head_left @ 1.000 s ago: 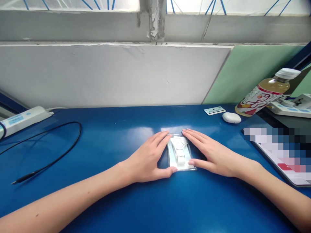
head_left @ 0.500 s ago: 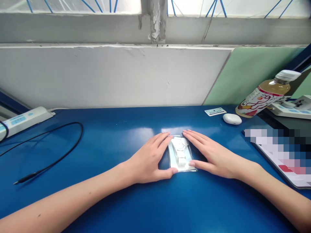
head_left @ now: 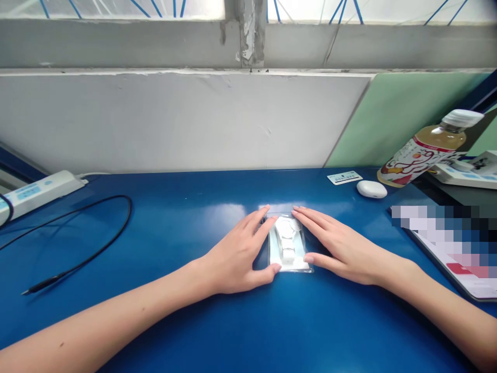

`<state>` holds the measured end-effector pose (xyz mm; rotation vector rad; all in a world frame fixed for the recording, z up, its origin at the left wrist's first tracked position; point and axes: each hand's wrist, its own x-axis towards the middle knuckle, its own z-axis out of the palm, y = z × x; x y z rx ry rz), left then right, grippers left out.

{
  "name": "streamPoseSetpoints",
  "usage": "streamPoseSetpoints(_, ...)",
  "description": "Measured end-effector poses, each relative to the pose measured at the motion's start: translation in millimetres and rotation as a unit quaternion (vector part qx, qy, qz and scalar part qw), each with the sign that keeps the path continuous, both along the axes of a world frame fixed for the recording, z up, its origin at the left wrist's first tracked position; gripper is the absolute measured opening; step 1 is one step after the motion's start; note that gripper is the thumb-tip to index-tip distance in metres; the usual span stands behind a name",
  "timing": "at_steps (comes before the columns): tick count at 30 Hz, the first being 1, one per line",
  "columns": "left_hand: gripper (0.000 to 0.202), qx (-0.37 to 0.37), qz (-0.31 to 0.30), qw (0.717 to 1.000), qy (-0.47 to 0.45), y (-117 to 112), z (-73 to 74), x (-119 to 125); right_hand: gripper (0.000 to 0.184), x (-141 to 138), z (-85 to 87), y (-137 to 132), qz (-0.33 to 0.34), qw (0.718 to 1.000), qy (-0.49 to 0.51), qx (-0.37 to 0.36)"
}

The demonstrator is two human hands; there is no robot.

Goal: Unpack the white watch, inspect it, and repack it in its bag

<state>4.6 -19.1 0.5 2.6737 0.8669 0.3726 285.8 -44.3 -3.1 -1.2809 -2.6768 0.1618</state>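
Observation:
A small clear plastic bag (head_left: 289, 246) with a white watch inside lies flat on the blue table (head_left: 186, 228). My left hand (head_left: 236, 254) rests flat along the bag's left edge, fingers stretched out and thumb at its near corner. Along the bag's right edge lies my right hand (head_left: 341, 248), also flat, with fingers extended and thumb touching the near right corner. Both hands press against the bag's sides without lifting it.
A black cable (head_left: 89, 233) loops at the left, beside a white power strip (head_left: 34, 191). At the right back stand a drink bottle (head_left: 427, 150), a white oval case (head_left: 371, 189) and a small card (head_left: 344, 177). A tablet-like device (head_left: 450, 248) lies at the right.
The hands have closed in slightly on the bag, and the left fingers shifted a little forward. The bag stays in place.

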Motion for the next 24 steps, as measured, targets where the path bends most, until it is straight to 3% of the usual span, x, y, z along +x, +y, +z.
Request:
streamPoseSetpoints(6,0.051,0.039,0.057,0.997,-0.024,1.6,-4.1,1.5,0.046,-2.2,5.7,4.7,-0.053,0.996,0.064,0.035)
streamPoseSetpoints(9,0.048,0.034,0.077,0.996,-0.017,3.9,-5.5,2.3,0.034,-3.6,9.5,4.2,-0.016,0.995,0.099,0.028)
streamPoseSetpoints(12,0.059,0.036,0.06,0.998,-0.004,4.7,-5.7,1.7,0.031,-4.6,12.3,1.4,0.032,0.993,0.111,0.011)
streamPoseSetpoints(15,0.065,0.036,0.042,0.998,0.006,4.8,-6.5,0.2,0.035,-4.4,12.8,-0.4,0.027,0.994,0.105,0.027)
streamPoseSetpoints(18,0.067,0.034,0.039,0.999,0.01,5.7,-7.8,-0.8,0.051,-3.5,11.2,0.2,0.0,0.996,0.085,0.041)
streamPoseSetpoints(21,0.066,0.032,0.037,0.999,0.002,6.7,-8.4,-1.0,0.066,-3.4,8.2,1.5,0.003,0.999,0.051,0.016)
streamPoseSetpoints(24,0.065,0.028,0.043,0.999,-0.008,6.7,-8.1,-0.5,0.07,-3.5,5.8,2.1,0.003,0.999,0.032,-0.01)
